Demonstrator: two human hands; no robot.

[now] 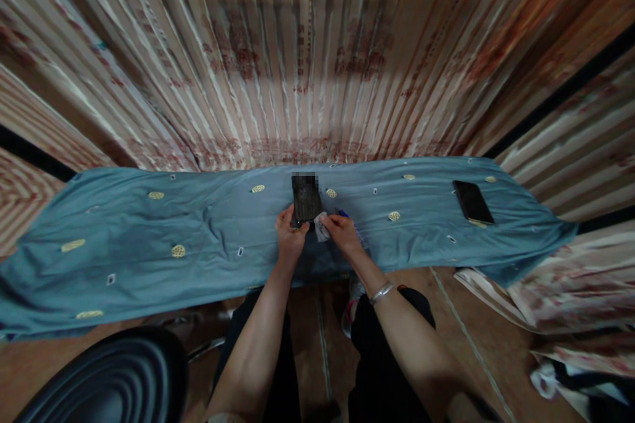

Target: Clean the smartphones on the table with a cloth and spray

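My left hand point(291, 232) grips the lower left part of a black smartphone point(306, 200), holding it tilted up over the table with its dark glossy face toward me. Pinched in the fingers of my right hand point(341, 232) is a crumpled whitish wipe point(321, 227), at the phone's lower right corner. Whether the wipe presses on the glass I cannot tell. A blue pen-like item point(342, 213) shows just behind my right fingers, partly hidden by the hand.
A blue-green cloth point(208, 211) with yellow prints covers the long table. On its right side lies a flat black rectangular object point(472, 201). Pleated curtains point(297, 92) hang right behind the table. A round black stool point(114, 377) stands at the lower left.
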